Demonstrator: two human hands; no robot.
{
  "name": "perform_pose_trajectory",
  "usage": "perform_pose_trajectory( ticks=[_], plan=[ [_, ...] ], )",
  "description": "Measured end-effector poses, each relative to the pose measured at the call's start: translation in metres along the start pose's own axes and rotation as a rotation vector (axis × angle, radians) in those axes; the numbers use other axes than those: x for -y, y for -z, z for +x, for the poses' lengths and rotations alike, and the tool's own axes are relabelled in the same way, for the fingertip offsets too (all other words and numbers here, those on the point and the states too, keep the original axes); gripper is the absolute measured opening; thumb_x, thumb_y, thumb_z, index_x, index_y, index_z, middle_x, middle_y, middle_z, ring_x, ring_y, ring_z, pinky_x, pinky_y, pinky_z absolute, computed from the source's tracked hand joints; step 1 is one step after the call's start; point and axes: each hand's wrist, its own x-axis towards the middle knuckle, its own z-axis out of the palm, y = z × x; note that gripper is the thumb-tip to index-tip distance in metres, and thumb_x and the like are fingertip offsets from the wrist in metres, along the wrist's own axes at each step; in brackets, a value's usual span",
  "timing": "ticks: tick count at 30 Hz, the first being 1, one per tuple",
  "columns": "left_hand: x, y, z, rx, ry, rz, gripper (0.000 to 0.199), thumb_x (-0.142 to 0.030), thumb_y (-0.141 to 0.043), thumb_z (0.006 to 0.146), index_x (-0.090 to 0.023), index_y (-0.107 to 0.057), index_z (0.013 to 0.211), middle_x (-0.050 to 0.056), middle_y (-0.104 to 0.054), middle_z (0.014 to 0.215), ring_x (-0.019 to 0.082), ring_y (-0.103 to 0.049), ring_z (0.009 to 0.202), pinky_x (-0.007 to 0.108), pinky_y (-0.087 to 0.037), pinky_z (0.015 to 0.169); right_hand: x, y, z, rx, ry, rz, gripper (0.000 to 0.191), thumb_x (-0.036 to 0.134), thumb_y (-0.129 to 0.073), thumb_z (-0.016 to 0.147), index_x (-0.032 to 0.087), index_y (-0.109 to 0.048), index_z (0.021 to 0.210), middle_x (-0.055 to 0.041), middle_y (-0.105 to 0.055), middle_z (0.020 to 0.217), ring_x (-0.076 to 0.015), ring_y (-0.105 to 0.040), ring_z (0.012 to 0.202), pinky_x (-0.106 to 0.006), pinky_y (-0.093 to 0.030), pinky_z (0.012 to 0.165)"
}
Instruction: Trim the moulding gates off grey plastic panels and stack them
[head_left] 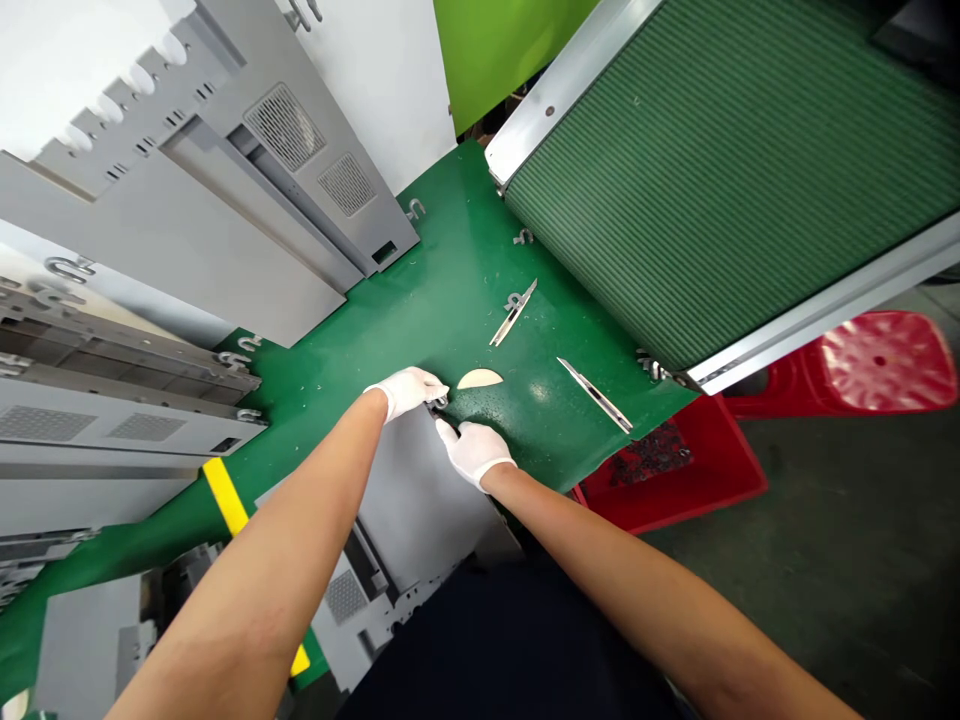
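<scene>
The left hand [405, 392] and right hand [474, 452], both white-gloved, meet over the near edge of the green surface [457, 290]; their fingers [448, 430] are clenched on a small metal clip [439, 403] between them, right at that edge; a gray panel [420, 500] lies under the hands and wrists; a cream half-moon [480, 379] lies just beyond the fingers, leaving little room ahead of them; a metal strip [514, 315] with another clip [514, 300] at its end lies farther up, mid-surface; a second strip [596, 395] lies to the right near the far edge, with green showing between it and the hands; more clips [523, 237] sit near a ribbed green panel [720, 170], whose metal frame [817, 300] overhangs the far edge; stacked gray panels [277, 190] crowd the left edge; yellow tape [225, 495] crosses the surface; a red crate [675, 470] and red stool [881, 360] stand on the floor [817, 560] past the right edge.
</scene>
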Motion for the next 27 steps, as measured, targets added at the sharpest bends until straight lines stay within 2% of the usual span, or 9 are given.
perform_pose_trajectory(
  ticks=[5,11,20,27],
  plan=[
    [-0.006,0.003,-0.013,-0.015,-0.012,-0.015,0.038,-0.052,-0.058,0.078,-0.017,-0.073,0.082,0.006,-0.075,0.088,0.019,-0.065,0.078,0.029,-0.048,0.072,0.007,0.001,-0.003,-0.072,0.027,0.001,0.078,0.069,-0.014,0.093,0.015,-0.070,0.096,-0.0191,-0.072,0.098,-0.0323,-0.067,0.095,-0.041,-0.047,0.084],
    [-0.005,0.007,-0.018,-0.027,0.002,-0.036,0.038,-0.053,-0.060,0.077,-0.018,-0.073,0.081,0.006,-0.075,0.085,0.019,-0.065,0.077,0.029,-0.049,0.071,0.017,0.007,-0.003,-0.066,0.065,-0.029,0.077,0.069,-0.014,0.093,0.016,-0.069,0.096,-0.0179,-0.073,0.095,-0.0320,-0.068,0.094,-0.041,-0.047,0.083],
    [0.002,0.006,-0.002,-0.018,0.036,0.040,0.041,-0.056,-0.060,0.076,-0.017,-0.075,0.081,0.007,-0.076,0.086,0.019,-0.064,0.074,0.029,-0.047,0.067,0.016,0.004,0.011,-0.046,0.042,-0.096,0.081,0.067,-0.014,0.095,0.008,-0.069,0.094,-0.0222,-0.072,0.090,-0.0322,-0.068,0.092,-0.039,-0.046,0.082],
    [0.007,0.004,0.012,-0.004,0.048,0.064,0.040,-0.055,-0.062,0.074,-0.018,-0.076,0.080,0.006,-0.076,0.084,0.018,-0.063,0.074,0.028,-0.046,0.067,0.015,0.004,0.020,0.044,0.024,-0.112,0.080,0.065,-0.015,0.096,0.008,-0.071,0.103,-0.0239,-0.071,0.105,-0.0325,-0.064,0.106,-0.039,-0.043,0.093]
  ],
)
